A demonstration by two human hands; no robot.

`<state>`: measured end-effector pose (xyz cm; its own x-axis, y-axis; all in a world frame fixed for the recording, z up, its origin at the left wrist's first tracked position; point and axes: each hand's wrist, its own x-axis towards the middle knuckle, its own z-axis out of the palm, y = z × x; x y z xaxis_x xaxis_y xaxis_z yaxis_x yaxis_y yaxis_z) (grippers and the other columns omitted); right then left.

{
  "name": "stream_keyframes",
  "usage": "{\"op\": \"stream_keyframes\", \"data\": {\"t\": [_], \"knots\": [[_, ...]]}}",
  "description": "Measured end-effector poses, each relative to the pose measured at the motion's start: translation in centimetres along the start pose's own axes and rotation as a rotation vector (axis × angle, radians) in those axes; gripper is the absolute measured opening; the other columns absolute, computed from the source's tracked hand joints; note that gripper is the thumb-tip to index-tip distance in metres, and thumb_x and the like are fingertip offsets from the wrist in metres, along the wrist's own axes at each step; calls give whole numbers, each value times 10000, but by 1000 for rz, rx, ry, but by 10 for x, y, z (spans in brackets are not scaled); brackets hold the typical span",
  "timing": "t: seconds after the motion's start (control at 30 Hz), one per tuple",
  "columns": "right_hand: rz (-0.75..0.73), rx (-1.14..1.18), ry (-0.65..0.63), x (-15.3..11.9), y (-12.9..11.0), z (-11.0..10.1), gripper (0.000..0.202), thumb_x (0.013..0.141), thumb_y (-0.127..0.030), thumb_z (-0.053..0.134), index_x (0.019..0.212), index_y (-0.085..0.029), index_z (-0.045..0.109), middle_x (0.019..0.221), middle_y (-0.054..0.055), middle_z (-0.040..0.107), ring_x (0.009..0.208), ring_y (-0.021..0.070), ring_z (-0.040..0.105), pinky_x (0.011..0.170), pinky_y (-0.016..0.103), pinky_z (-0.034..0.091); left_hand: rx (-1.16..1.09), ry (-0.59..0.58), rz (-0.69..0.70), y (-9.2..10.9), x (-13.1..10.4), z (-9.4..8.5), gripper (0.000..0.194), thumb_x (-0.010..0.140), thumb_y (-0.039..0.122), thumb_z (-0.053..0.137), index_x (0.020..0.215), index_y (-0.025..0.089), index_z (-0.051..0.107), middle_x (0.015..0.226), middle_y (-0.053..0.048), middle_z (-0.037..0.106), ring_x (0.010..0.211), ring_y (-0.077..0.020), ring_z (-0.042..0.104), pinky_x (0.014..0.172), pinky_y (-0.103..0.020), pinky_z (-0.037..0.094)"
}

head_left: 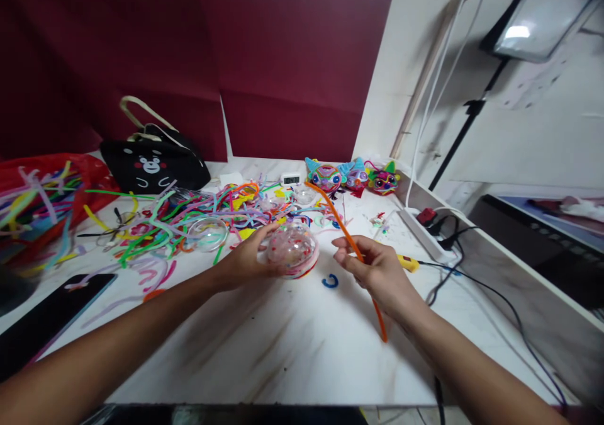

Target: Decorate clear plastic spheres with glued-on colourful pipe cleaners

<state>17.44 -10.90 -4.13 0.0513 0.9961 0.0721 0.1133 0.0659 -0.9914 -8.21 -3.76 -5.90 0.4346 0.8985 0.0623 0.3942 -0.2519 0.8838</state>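
Observation:
My left hand point(250, 258) is wrapped round the side of a clear plastic dome point(293, 247) with red specks and pink and red strips along its lower edge. Between the thumb and fingers of my right hand point(372, 264) is a long orange pipe cleaner point(336, 214); its upper end reaches behind the dome and its lower end hangs below the hand. A small curled blue piece point(330, 281) lies on the white table point(283, 349) between my hands.
Colourful pipe cleaners point(160, 220) and a clear dish point(207, 233) lie at the left. Several decorated figures point(325, 176) stand at the back. A yellow-handled tool point(408, 263), power strip point(429, 233) and cables are at the right; a phone point(56, 311) lies left.

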Motion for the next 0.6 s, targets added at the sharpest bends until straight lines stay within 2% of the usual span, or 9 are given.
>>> {"op": "stream_keyframes", "data": {"t": [0.07,0.13,0.3,0.37,0.47,0.53,0.6], "knots": [[-53,-112,7,5,7,7,377,734,-372,714,1043,-157,702,796,4,648,482,58,361,455,224,299,-94,-31,-15,-2,4,6,1110,582,508,862,1496,207,310,1489,-174,476,1355,-387,465,1051,-456,466],[-118,-217,19,8,15,15,427,742,-355,697,1127,-173,682,973,41,690,512,75,401,487,251,348,-127,-11,-16,-4,7,10,1113,567,509,867,1486,197,321,1494,-190,466,1339,-392,482,1039,-453,479],[-255,-409,32,7,33,27,569,772,-368,689,1288,-146,596,1172,123,659,748,187,571,629,331,471,-46,35,13,-7,14,14,1030,606,514,835,1455,185,352,1477,-193,477,1291,-375,531,1003,-437,507],[-279,-424,34,6,38,29,616,779,-374,691,1329,-134,553,1218,147,633,901,244,611,708,369,510,-5,42,35,-5,15,16,1007,617,526,822,1448,187,367,1451,-177,505,1269,-368,548,994,-427,513],[-320,-434,60,5,43,30,641,791,-369,689,1360,-131,514,1247,159,617,1095,298,596,869,435,515,28,29,77,-3,15,19,982,621,534,815,1438,189,394,1444,-161,513,1271,-369,543,1000,-415,510],[-325,-446,63,4,45,29,624,804,-371,681,1354,-126,516,1223,160,629,1087,300,608,902,457,510,46,21,124,-5,15,22,976,630,512,818,1444,184,391,1456,-160,498,1301,-371,513,1040,-418,480],[-312,-457,59,3,44,28,608,818,-390,673,1343,-121,525,1183,157,643,1015,288,630,870,450,525,52,28,164,-9,15,25,989,632,486,827,1456,173,378,1485,-170,458,1335,-376,473,1093,-437,428]]}}
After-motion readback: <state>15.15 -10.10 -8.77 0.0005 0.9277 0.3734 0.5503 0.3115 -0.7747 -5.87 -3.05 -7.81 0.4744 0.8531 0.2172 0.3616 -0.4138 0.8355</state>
